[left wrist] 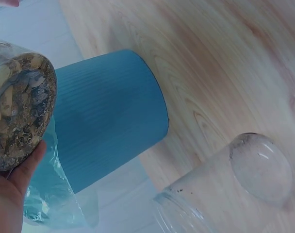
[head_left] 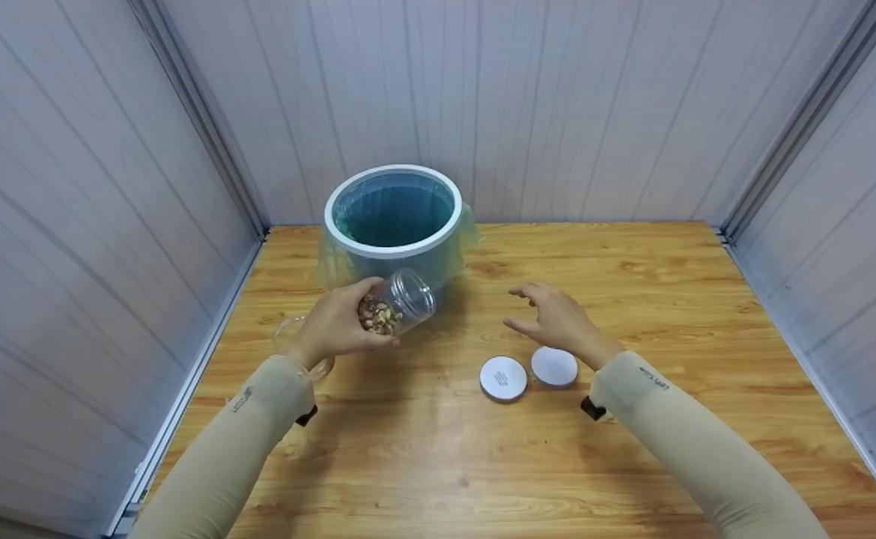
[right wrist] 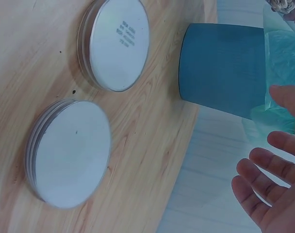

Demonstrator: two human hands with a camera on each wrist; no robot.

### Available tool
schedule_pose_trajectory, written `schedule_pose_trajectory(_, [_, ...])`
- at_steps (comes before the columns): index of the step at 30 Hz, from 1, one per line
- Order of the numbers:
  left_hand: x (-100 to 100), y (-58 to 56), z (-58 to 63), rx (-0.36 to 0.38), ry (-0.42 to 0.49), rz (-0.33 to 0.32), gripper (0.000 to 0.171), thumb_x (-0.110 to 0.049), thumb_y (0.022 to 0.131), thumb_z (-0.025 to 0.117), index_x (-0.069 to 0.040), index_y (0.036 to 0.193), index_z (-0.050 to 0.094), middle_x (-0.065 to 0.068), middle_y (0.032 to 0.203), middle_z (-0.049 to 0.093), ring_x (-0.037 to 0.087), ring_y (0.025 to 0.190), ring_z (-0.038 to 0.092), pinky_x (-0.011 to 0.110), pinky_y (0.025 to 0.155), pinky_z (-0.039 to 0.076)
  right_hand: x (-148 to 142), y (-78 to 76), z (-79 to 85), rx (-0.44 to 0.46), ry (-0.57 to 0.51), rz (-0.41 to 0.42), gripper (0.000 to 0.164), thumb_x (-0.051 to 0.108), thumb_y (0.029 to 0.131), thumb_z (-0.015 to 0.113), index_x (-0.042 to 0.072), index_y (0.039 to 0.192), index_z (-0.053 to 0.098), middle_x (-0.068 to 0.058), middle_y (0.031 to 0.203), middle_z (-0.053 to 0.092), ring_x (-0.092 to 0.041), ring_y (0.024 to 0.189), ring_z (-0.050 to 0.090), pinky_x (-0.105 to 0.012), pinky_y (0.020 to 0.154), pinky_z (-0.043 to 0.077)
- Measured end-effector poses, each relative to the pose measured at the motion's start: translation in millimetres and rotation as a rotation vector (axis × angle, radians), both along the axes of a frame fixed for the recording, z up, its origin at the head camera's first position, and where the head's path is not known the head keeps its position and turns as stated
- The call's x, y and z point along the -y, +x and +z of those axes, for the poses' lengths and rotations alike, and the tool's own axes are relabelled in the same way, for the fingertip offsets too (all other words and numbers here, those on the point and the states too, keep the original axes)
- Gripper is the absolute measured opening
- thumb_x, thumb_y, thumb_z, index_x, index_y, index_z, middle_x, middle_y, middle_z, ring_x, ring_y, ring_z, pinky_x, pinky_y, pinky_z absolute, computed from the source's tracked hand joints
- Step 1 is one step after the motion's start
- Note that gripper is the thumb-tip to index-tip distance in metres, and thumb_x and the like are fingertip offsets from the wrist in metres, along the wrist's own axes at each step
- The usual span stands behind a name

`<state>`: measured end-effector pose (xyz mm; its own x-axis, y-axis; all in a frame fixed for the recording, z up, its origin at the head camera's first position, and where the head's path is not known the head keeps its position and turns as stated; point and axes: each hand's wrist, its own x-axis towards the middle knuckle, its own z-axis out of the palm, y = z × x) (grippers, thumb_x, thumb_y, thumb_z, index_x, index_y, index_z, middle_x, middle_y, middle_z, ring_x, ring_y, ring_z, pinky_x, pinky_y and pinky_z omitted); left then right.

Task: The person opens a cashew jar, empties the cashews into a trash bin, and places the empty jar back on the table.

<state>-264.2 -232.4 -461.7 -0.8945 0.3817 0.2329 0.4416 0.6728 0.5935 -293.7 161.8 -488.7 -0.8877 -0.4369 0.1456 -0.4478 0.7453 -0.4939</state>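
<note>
My left hand [head_left: 337, 320] grips a clear plastic jar [head_left: 413, 294], tilted with its open mouth to the right, in front of the blue bin. Shelled bits that look like nuts or husks [head_left: 380, 316] lie in its lower part; the left wrist view shows dark crumbs against the jar's base [left wrist: 28, 104]. My right hand [head_left: 561, 323] hovers over the table with fingers loosely bent and holds nothing. Just below it are two white round lids [head_left: 503, 378] [head_left: 555, 367]. A second clear jar [left wrist: 254, 170] lies on its side under my left forearm, with a few dark specks inside.
A blue bin [head_left: 397, 213] with a white rim and a pale green liner bag [head_left: 333, 262] stands at the back left of the wooden table [head_left: 670, 314]. White panel walls [head_left: 595, 112] close in the back and both sides. Dark crumbs [right wrist: 74, 91] lie near the lids.
</note>
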Motion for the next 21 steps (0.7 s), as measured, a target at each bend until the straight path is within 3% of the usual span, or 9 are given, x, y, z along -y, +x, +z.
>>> schedule_pose_trajectory(11, [9.8, 2.9, 5.7, 0.011, -0.003, 0.012, 0.095, -0.051, 0.071, 0.101, -0.014, 0.148, 0.06, 0.006, 0.138, 0.071, 0.027, 0.12, 0.07, 0.052, 0.106, 0.059, 7.1, -1.9, 8.2, -0.01, -0.003, 0.02, 0.056, 0.035, 0.101, 0.078, 0.005, 0.146, 0.064, -0.019, 0.14, 0.068, -0.041, 0.119, 0.07, -0.059, 0.097, 0.06])
schedule_pose_trajectory(21, [16.7, 2.8, 12.1, 0.031, 0.022, 0.017, 0.093, -0.048, 0.072, 0.101, -0.015, 0.149, 0.059, 0.006, 0.139, 0.071, 0.027, 0.12, 0.07, 0.052, 0.106, 0.059, 15.5, -4.8, 18.5, -0.009, -0.013, 0.044, 0.058, 0.036, 0.101, 0.078, 0.005, 0.148, 0.063, -0.019, 0.14, 0.067, -0.04, 0.12, 0.07, -0.057, 0.099, 0.06])
